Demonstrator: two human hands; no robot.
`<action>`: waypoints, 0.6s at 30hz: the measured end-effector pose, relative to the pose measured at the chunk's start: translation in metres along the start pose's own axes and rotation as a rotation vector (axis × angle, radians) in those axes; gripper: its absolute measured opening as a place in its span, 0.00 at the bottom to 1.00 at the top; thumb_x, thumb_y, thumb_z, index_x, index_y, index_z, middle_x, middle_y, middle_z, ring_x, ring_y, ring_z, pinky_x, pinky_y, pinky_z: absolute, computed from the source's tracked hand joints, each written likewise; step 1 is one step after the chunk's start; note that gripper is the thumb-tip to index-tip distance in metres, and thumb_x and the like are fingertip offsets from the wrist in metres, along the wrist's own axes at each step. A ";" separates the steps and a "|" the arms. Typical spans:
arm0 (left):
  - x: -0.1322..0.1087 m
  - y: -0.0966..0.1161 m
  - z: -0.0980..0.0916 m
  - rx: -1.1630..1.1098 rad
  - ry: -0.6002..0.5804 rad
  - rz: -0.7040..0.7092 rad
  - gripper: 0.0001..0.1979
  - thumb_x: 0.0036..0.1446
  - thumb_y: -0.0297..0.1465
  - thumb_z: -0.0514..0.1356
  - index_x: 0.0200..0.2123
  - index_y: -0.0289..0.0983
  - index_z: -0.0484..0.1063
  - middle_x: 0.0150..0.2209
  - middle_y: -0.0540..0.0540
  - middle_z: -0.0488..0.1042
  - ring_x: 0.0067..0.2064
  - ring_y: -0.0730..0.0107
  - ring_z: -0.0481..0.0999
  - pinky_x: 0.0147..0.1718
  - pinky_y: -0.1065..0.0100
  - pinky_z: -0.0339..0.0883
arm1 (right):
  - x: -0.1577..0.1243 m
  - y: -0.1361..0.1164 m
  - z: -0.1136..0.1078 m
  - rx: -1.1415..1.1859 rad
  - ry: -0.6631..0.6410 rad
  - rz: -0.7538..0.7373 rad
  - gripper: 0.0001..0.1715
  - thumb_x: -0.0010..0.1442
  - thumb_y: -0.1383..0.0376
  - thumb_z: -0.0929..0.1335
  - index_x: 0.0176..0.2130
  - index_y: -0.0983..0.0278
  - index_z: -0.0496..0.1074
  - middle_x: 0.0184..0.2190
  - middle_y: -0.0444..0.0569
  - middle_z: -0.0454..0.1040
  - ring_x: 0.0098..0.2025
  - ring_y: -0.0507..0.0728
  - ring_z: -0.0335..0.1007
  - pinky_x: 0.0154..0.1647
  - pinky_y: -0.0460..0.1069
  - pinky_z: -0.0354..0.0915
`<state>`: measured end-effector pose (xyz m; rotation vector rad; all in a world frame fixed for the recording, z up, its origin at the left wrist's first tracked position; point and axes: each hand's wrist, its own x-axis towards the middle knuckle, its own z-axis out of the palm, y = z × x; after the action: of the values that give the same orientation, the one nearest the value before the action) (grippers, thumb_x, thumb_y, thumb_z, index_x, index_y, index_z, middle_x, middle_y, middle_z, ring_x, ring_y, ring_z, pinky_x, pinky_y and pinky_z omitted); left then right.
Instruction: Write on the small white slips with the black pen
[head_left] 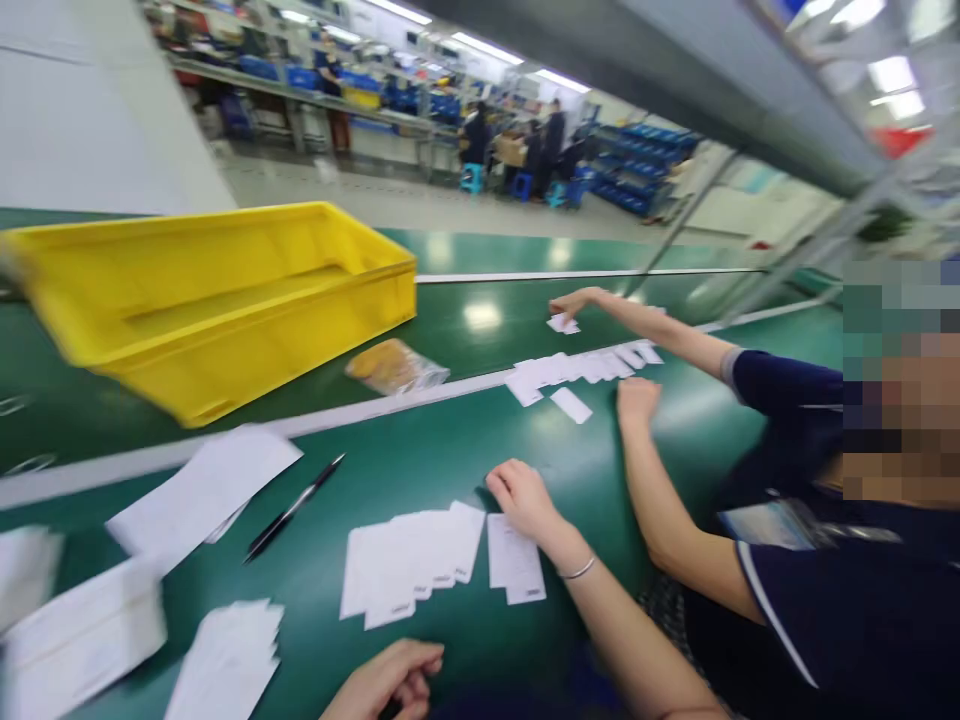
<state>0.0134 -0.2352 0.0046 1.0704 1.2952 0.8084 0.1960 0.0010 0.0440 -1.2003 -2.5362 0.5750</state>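
Note:
At the bottom edge my left hand [394, 680] has its fingers curled together, with nothing visible in them. It is just below a fanned row of white paper slips [409, 562] with small dark print along their lower edges. My right hand [525, 505], with a thin bracelet at the wrist, rests over the top end of a few separate white slips [516, 560]. Its fingers are bent and closed, and what may be under them is hidden. A stepped stack of white slips [225, 665] lies left of my left hand.
A black pen [295, 508] and white sheets [206, 490] lie left on the green table. Behind stand a yellow bin [270, 350] and a clear bag with something orange [396, 366]. A co-worker's hands [639, 402] are at another row of slips [581, 367] on the right.

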 end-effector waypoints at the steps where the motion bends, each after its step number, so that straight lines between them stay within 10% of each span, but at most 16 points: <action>1: -0.003 0.007 0.001 0.042 -0.038 0.089 0.24 0.56 0.53 0.58 0.49 0.48 0.76 0.42 0.43 0.78 0.38 0.64 0.77 0.40 0.66 0.72 | 0.006 -0.007 -0.001 0.015 -0.054 -0.063 0.15 0.69 0.62 0.61 0.35 0.63 0.73 0.34 0.50 0.75 0.38 0.56 0.69 0.41 0.51 0.62; 10: -0.013 0.020 0.001 0.123 -0.050 0.237 0.24 0.65 0.47 0.52 0.54 0.38 0.71 0.46 0.38 0.74 0.40 0.67 0.77 0.43 0.68 0.71 | 0.100 -0.160 0.055 -0.165 -0.279 -0.902 0.20 0.64 0.66 0.68 0.55 0.66 0.67 0.55 0.58 0.71 0.56 0.62 0.65 0.55 0.57 0.64; 14: -0.010 -0.015 0.002 0.045 0.018 0.160 0.21 0.63 0.48 0.53 0.53 0.46 0.73 0.47 0.42 0.75 0.43 0.64 0.76 0.44 0.69 0.71 | 0.124 -0.192 0.069 -0.361 -0.397 -0.910 0.11 0.69 0.68 0.61 0.45 0.67 0.70 0.48 0.56 0.74 0.50 0.61 0.70 0.46 0.55 0.69; 18: 0.000 -0.031 0.000 -0.008 0.064 -0.110 0.20 0.58 0.49 0.55 0.44 0.46 0.79 0.43 0.46 0.77 0.42 0.66 0.76 0.45 0.71 0.71 | 0.119 -0.171 0.046 -0.156 -0.337 -0.748 0.12 0.70 0.63 0.60 0.48 0.66 0.67 0.48 0.55 0.74 0.45 0.59 0.73 0.40 0.52 0.70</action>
<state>0.0106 -0.2454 -0.0244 0.9651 1.3918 0.7691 -0.0114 -0.0155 0.0922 -0.1204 -3.0643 0.4109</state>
